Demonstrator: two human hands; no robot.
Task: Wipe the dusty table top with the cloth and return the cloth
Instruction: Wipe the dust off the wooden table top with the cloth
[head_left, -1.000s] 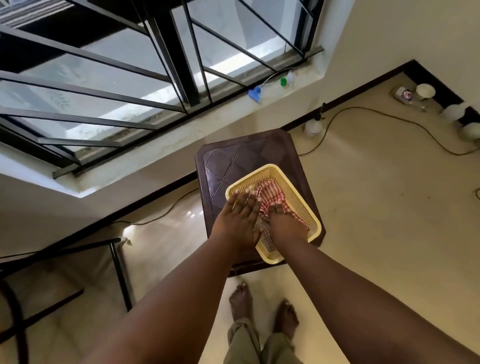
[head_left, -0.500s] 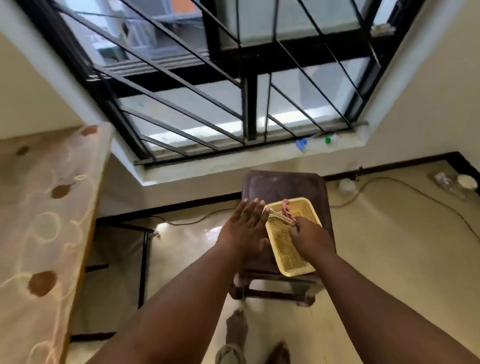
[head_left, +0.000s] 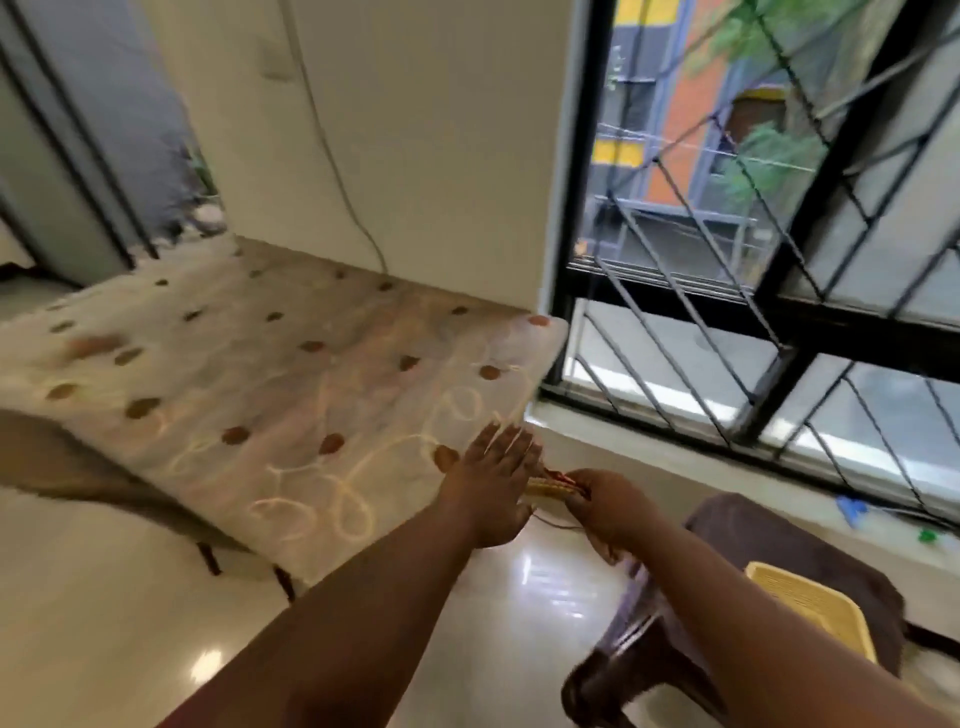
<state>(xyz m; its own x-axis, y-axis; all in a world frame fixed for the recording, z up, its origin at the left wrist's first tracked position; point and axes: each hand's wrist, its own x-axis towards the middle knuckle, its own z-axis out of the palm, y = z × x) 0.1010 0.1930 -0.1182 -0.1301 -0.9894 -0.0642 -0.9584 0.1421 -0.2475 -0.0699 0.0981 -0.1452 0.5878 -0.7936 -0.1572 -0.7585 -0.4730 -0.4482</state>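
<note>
Beside the barred window (head_left: 727, 291) we see a long table (head_left: 249, 384) under a pale patterned cover. Our right hand (head_left: 605, 506) pinches the bunched red-checked cloth (head_left: 553, 483) in mid-air near its corner; our left hand (head_left: 493, 486), fingers straight, touches the cloth. A yellow plastic mesh basket (head_left: 815, 610) sits on a dark brown plastic stool (head_left: 769, 540).

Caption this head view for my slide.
Right hand grips checked cloth, left hand open, beside patterned table.
</note>
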